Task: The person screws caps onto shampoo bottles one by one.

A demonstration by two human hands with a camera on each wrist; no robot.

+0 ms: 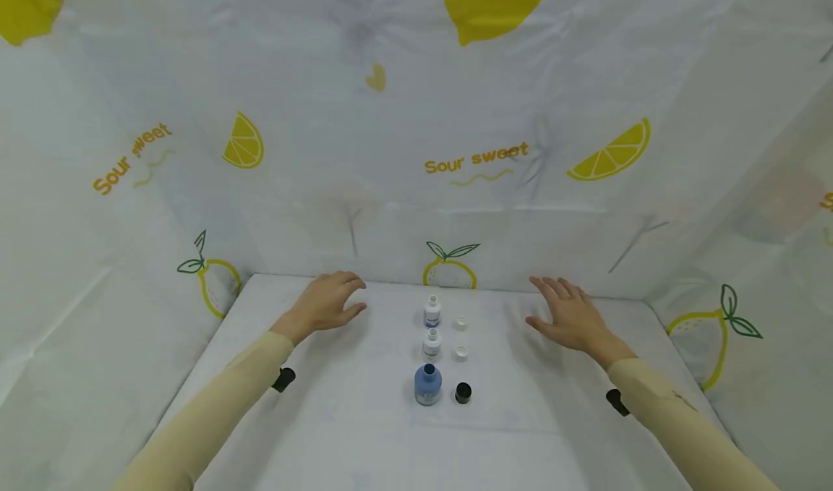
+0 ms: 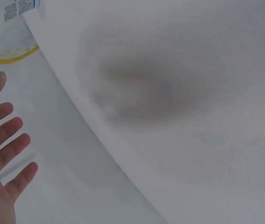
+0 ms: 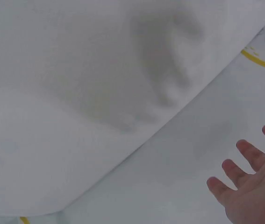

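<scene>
My left hand (image 1: 330,301) hovers over the left part of the white table, fingers relaxed and holding nothing. On the other side my right hand (image 1: 565,314) is spread, also with nothing in it. Between them stand three uncapped bottles in a column: a white bottle (image 1: 432,314) at the back, a second white bottle (image 1: 432,346) in the middle and a blue bottle (image 1: 427,387) in front. Just right of each lies a cap: a white cap (image 1: 460,323), another white cap (image 1: 461,353) and a black cap (image 1: 463,393). In the left wrist view, part of a labelled bottle (image 2: 20,8) shows at the top corner.
A white cloth (image 1: 390,209) printed with lemons and lettering hangs behind the table (image 1: 364,440) and along both sides. Black wrist devices (image 1: 283,380) show beneath the cream sleeves (image 1: 221,397).
</scene>
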